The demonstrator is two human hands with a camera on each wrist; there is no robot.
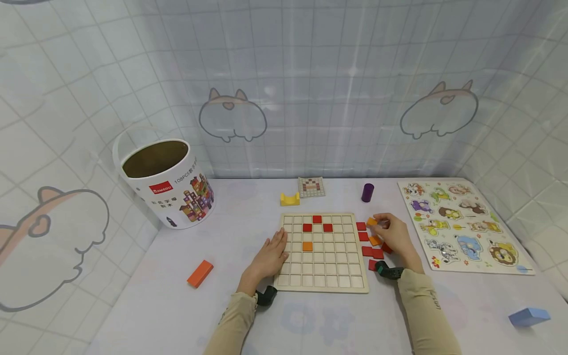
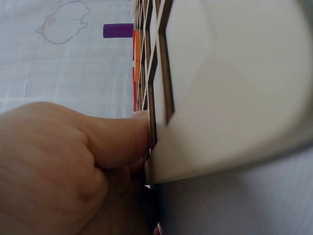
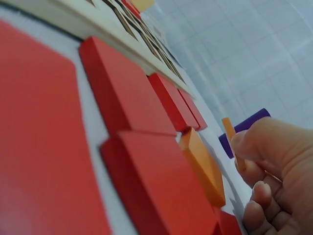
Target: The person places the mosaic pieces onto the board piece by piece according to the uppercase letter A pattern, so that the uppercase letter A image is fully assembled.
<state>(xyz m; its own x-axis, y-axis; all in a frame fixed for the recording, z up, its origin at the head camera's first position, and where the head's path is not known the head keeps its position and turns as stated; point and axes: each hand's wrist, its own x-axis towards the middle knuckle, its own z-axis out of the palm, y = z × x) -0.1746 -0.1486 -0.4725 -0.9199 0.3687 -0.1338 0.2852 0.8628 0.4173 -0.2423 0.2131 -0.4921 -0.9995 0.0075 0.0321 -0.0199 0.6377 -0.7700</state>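
A wooden grid board (image 1: 331, 268) lies in the middle of the table, with three red tiles (image 1: 307, 228) and an orange tile (image 1: 307, 246) in its cells. My left hand (image 1: 267, 256) rests on the board's left edge, fingers extended, the thumb against the side in the left wrist view. Beyond the board's right side, my right hand (image 1: 394, 234) pinches an orange square tile (image 3: 228, 129) between thumb and fingers, held on edge. Below that hand are several loose red tiles (image 3: 129, 90) and another orange tile (image 3: 203, 166).
Behind the board stand a yellow arch block (image 1: 290, 199), a pattern card (image 1: 311, 187) and a purple cylinder (image 1: 367, 193). An animal puzzle board (image 1: 461, 231) lies right, near a blue block (image 1: 529, 317). Left are a white bucket (image 1: 177, 197) and an orange-red block (image 1: 200, 274).
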